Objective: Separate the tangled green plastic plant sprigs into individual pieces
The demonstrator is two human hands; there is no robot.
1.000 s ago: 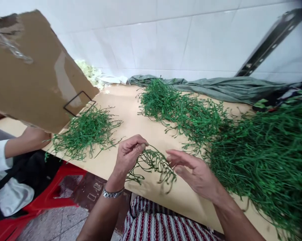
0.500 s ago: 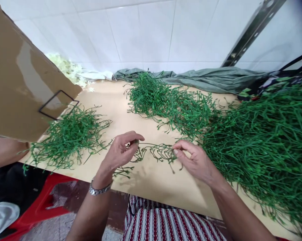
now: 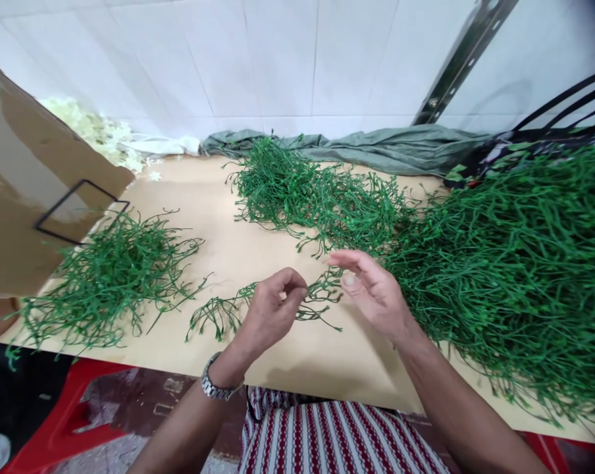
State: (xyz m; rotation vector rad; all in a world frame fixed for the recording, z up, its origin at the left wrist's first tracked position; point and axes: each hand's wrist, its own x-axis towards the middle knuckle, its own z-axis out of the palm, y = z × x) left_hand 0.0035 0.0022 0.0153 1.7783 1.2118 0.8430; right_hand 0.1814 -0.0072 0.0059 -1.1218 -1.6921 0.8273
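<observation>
My left hand, with a metal watch on the wrist, pinches a green plastic branching stem whose twigs trail left over the tan table. My right hand hovers just to the right with fingers spread and loose; a few twigs lie between the hands, touching its fingertips. A big pile of the same green stems lies right beside my right hand.
A smaller stem pile sits at the left, another pile at the middle back. A cardboard sheet leans at the far left. Grey-green cloth lies along the white tiled wall. Red plastic stool below the table edge.
My right hand let go of the stem and opened. My left hand moved right with the stem, its twigs now trailing to the left. The view shifted right.
</observation>
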